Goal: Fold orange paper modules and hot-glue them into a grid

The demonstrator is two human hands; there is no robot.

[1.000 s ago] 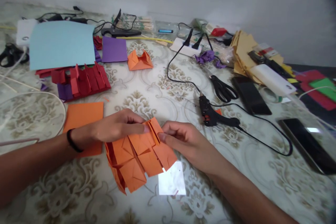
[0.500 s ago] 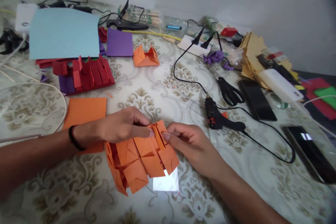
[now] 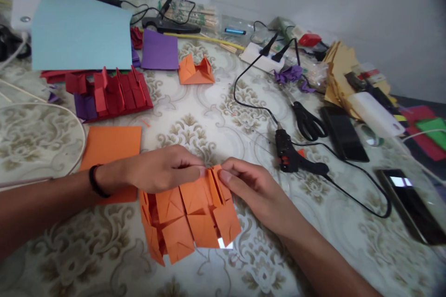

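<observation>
Between my hands is a folded orange paper piece (image 3: pixel 190 216), made of several joined pocket-like squares. My left hand (image 3: pixel 170 169) pinches its far edge, thumb on top, fingers mostly hidden behind. At the right far corner my right hand (image 3: pixel 249 185) grips the same piece between thumb and fingers, beside a narrow open fold. Under my left wrist lies a flat orange paper sheet (image 3: pixel 113 148). A single folded orange paper unit (image 3: pixel 196 70) sits farther back on the table.
A black glue gun (image 3: pixel 291 151) and black-handled scissors (image 3: pixel 308 120) lie to the right, near two phones. A white power strip (image 3: pixel 261 58) stands behind. At the left back are a red folded paper piece (image 3: pixel 120 93), a light-blue sheet (image 3: pixel 81 32) and a purple square (image 3: pixel 160 49).
The orange paper piece has tilted slightly, its near edge shifting down and covering more of the bright reflection. Both hands keep their grip at the far edge. The view has shifted a little.
</observation>
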